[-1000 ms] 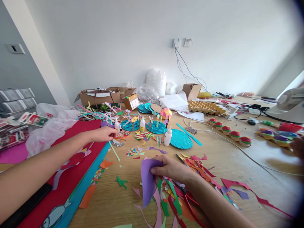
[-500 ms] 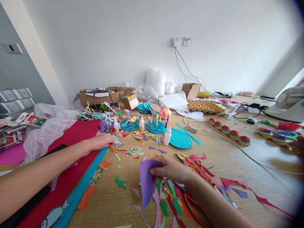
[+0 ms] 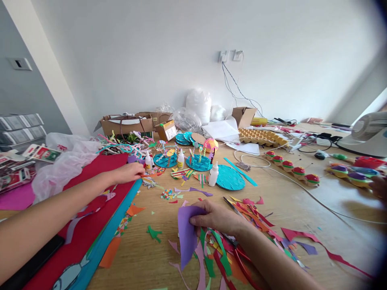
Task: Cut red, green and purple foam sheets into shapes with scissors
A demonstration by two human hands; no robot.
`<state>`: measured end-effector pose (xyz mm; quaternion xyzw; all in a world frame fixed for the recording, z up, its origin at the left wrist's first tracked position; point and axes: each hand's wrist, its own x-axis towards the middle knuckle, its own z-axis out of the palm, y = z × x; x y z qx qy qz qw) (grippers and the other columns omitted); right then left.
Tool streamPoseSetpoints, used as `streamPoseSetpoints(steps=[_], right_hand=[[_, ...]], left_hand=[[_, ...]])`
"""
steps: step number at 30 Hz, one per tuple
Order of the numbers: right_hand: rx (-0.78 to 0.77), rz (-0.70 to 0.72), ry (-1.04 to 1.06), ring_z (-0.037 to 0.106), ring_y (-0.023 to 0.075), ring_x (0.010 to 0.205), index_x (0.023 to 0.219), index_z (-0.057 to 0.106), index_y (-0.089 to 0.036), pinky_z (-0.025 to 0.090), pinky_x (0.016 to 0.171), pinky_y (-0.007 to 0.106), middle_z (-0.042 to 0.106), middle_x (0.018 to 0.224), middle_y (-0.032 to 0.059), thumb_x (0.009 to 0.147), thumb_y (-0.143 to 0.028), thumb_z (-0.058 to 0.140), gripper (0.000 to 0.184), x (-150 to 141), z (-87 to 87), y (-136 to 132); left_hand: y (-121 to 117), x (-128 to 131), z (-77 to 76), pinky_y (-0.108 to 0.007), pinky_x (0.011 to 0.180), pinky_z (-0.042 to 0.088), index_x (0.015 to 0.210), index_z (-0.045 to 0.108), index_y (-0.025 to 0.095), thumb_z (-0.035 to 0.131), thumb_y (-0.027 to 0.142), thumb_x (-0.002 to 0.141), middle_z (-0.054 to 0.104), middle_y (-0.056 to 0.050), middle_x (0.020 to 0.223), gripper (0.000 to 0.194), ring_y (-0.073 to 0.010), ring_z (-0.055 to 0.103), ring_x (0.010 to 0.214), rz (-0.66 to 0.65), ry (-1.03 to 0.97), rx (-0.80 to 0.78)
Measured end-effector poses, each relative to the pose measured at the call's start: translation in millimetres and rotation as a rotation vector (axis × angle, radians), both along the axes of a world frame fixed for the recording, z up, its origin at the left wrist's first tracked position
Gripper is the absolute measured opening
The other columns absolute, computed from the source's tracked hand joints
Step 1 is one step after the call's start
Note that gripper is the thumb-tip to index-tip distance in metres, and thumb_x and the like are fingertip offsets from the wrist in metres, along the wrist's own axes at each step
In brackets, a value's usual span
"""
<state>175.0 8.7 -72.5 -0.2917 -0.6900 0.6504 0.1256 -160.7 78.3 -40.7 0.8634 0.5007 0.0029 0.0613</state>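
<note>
Between the thumb and fingers of the right hand [image 3: 217, 217], a purple paper [image 3: 186, 237] is pinched by its right side, its curved body hanging left of and below the grip. Under and beside it, green strips [image 3: 223, 253] and red-handled scissors [image 3: 242, 266] lie on the wooden table [image 3: 139, 253]. Farther off, the left hand [image 3: 128, 173] is near a glue bottle [image 3: 148, 162], fingers bent, though whether they hold anything cannot be told.

Readable text: none | box label [image 3: 172, 132]: too small | bottle label [image 3: 180, 164]: too small | bag print [image 3: 62, 148]: blurred
</note>
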Motion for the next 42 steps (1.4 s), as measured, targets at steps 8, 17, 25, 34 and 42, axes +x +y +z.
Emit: streamPoseSetpoints(steps=[8,17,25,34,42], right_hand=[[0.015,0.016,-0.008,0.055,0.0115,0.058,0.072,0.059,-0.014,0.041,0.058,0.023,0.056,0.061,-0.0027,0.073,-0.030,0.061,0.016,1,-1.8,1],[-0.017,-0.001,-0.045,0.054,0.0108,0.055,0.070,0.057,-0.014,0.040,0.057,0.023,0.057,0.060,-0.0027,0.071,-0.027,0.060,0.013,0,3.9,-1],[-0.014,0.007,-0.016,0.054,0.0107,0.056,0.071,0.058,-0.014,0.041,0.059,0.023,0.057,0.063,-0.0019,0.072,-0.027,0.059,0.013,0,3.3,0],[-0.026,0.000,-0.031,0.053,0.0098,0.055,0.073,0.058,-0.013,0.039,0.056,0.021,0.057,0.062,-0.0022,0.071,-0.024,0.057,0.011,0,2.4,0],[-0.003,0.008,-0.045,0.053,0.0109,0.055,0.070,0.057,-0.013,0.038,0.055,0.022,0.056,0.061,-0.0016,0.070,-0.028,0.058,0.015,0,6.8,-2]], left_hand=[[7,-2,4.7,-0.023,0.052,0.039,0.068,0.045,0.019,0.045,0.028,0.068,0.057,0.002,0.061,0.008,-0.0155,0.055,0.060,0.154,-0.229,-0.139],[27,7,5.6,-0.025,0.055,0.044,0.083,0.046,0.019,0.033,0.028,0.078,0.052,0.003,0.059,0.017,-0.0147,0.056,0.057,0.172,-0.376,-0.107],[30,6,3.0,-0.028,0.061,0.048,0.095,0.056,0.014,0.039,0.026,0.088,0.061,-0.001,0.078,0.021,-0.0144,0.059,0.068,0.153,-0.257,-0.087],[6,17,-43.9,-0.042,0.079,0.050,0.113,0.053,0.017,0.053,0.030,0.085,0.057,-0.008,0.116,0.031,-0.0210,0.058,0.095,0.069,-0.087,-0.092],[15,17,-52.3,-0.042,0.079,0.050,0.114,0.053,0.017,0.053,0.030,0.085,0.056,-0.008,0.115,0.032,-0.0210,0.058,0.095,0.101,-0.050,-0.038]])
